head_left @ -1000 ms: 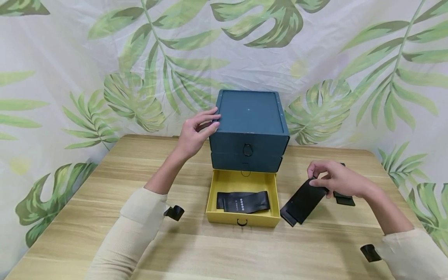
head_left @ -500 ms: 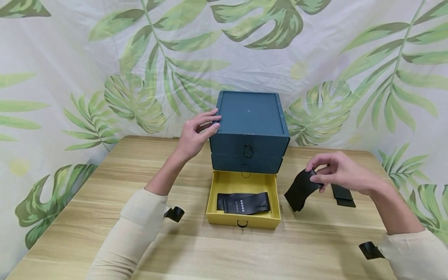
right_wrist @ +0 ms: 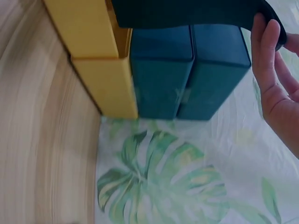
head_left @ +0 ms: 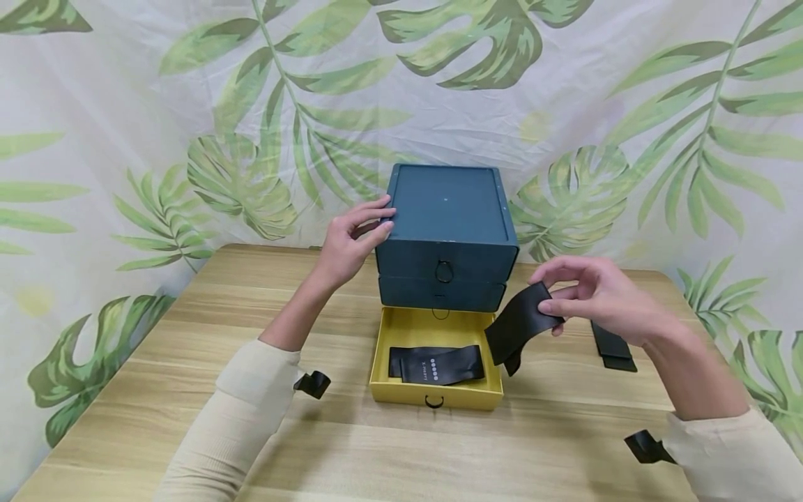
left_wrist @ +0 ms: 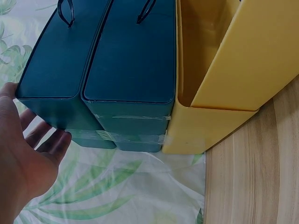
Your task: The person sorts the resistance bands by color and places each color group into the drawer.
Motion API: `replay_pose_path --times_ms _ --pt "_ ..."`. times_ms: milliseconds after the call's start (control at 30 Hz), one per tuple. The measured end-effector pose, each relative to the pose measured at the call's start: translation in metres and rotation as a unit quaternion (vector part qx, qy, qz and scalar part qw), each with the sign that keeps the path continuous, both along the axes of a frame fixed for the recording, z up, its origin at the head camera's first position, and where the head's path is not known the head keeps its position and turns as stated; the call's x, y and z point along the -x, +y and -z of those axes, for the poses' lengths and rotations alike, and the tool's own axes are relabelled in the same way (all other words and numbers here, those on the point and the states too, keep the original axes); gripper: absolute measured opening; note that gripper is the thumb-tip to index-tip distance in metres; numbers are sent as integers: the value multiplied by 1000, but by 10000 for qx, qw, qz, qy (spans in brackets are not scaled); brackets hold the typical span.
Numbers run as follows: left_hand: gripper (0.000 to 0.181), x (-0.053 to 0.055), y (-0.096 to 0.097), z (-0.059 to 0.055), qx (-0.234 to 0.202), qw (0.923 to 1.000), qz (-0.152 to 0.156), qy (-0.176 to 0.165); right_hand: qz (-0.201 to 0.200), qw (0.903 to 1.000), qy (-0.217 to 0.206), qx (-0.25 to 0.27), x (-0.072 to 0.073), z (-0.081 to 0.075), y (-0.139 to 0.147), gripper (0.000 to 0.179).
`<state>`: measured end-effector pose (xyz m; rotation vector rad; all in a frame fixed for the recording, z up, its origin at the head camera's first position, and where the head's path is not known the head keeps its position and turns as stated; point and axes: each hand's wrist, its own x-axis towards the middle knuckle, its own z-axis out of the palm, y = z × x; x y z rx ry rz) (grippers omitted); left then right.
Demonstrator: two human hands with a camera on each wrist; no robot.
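Note:
My right hand (head_left: 592, 300) pinches the top end of a black resistance band (head_left: 516, 326); the band hangs down over the right wall of the pulled-out yellow drawer (head_left: 467, 399). Inside that drawer lies another black band (head_left: 414, 366) with white print that seems to read X-Heavy. The fingers of my left hand (head_left: 348, 240) rest against the left top edge of the blue drawer box (head_left: 448, 202). From the left wrist view, those fingertips lie along the side of the top blue unit (left_wrist: 56, 65). The right wrist view has the held band (right_wrist: 187, 14) stretching across the drawer fronts.
A further folded black band (head_left: 613, 347) lies on the wooden table (head_left: 401, 453), partly behind my right wrist. Two blue units sit stacked over the yellow one, with black loop pulls on their fronts. A leaf-patterned cloth (head_left: 339, 104) hangs close behind.
My right hand has lifted the band off the table and carried it left and up to the drawer's right side. The left hand stays on the box.

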<state>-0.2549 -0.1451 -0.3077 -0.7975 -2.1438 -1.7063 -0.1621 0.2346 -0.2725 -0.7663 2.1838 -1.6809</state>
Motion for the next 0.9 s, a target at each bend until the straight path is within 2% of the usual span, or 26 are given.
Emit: replay_pose_path --times_ms 200,567,900 --pt "30 0 0 0 6 10000 -14 -2 121 9992 180 333 -3 -1 -25 27" --pt "30 0 0 1 15 10000 4 15 121 9991 394 127 0 13 -68 31" --pt "30 1 1 2 119 9999 -33 9 19 9993 291 237 2 20 -99 32"
